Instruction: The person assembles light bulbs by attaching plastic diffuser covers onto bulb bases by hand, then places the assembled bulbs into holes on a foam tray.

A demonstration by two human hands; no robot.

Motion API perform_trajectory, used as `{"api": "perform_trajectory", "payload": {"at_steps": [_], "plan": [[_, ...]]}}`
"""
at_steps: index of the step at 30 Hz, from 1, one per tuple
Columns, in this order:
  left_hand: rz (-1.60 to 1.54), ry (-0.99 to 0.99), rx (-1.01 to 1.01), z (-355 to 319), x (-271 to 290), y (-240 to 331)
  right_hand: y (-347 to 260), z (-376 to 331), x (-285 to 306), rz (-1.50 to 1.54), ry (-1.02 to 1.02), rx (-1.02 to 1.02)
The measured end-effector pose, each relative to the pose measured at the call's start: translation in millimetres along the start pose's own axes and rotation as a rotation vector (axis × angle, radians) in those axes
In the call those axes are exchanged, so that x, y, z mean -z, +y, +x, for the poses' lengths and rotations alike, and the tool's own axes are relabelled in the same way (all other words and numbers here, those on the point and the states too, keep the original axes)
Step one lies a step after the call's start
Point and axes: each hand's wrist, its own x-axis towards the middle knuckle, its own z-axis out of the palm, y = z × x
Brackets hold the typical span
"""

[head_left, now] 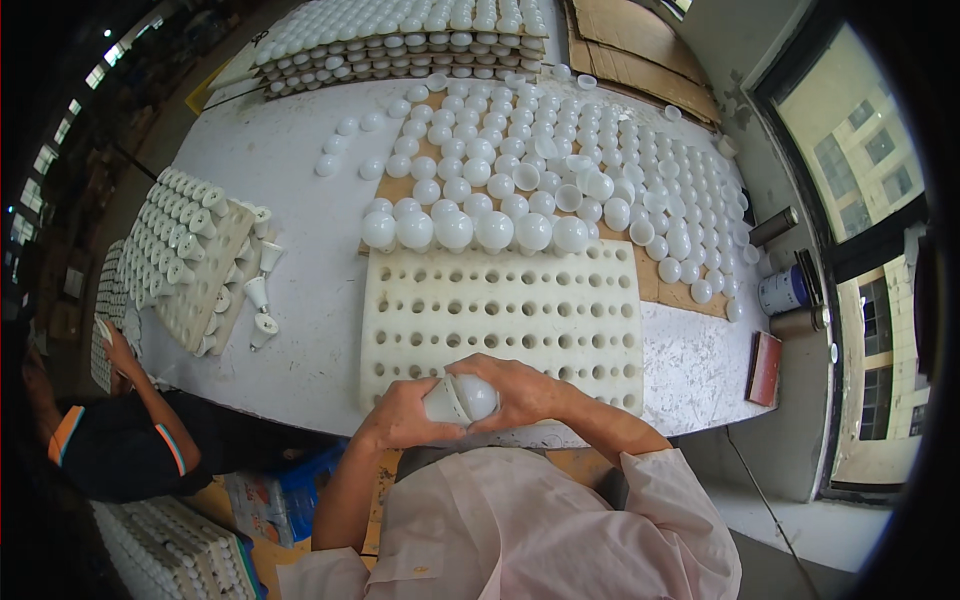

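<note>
Close to my body, my left hand (pixel 402 414) is closed round a white bulb base (pixel 441 402). My right hand (pixel 520 390) grips a round white bulb cover (pixel 477 397), its fingers curled over the dome. The cover and the base meet edge to edge between my hands, lying on their sides; whether they are fully joined I cannot tell. Under and beyond my hands lies a white foam tray (pixel 500 322) with rows of round holes. Behind its far edge stands a row of white domes (pixel 494 231).
Many more domes cover a brown cardboard sheet (pixel 660 288). At left, a tilted tray holds bulb bases (pixel 180 225), with loose bases (pixel 257 292) beside it. Loaded trays (pixel 400 45) are stacked at the back. A tin (pixel 783 290) and a dark red booklet (pixel 764 368) are at right. Another person (pixel 150 430) works at left.
</note>
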Motion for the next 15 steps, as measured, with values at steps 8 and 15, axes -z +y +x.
{"api": "perform_trajectory", "payload": {"at_steps": [8, 15], "plan": [[-0.023, -0.057, 0.033, 2.9, 5.8, -7.7, 7.4, 11.2, -12.0, -0.058, -0.072, -0.019], [-0.082, -0.16, 0.232, -8.1, 14.6, 15.3, -8.7, 18.7, -32.7, -0.059, 0.285, 0.37]]}}
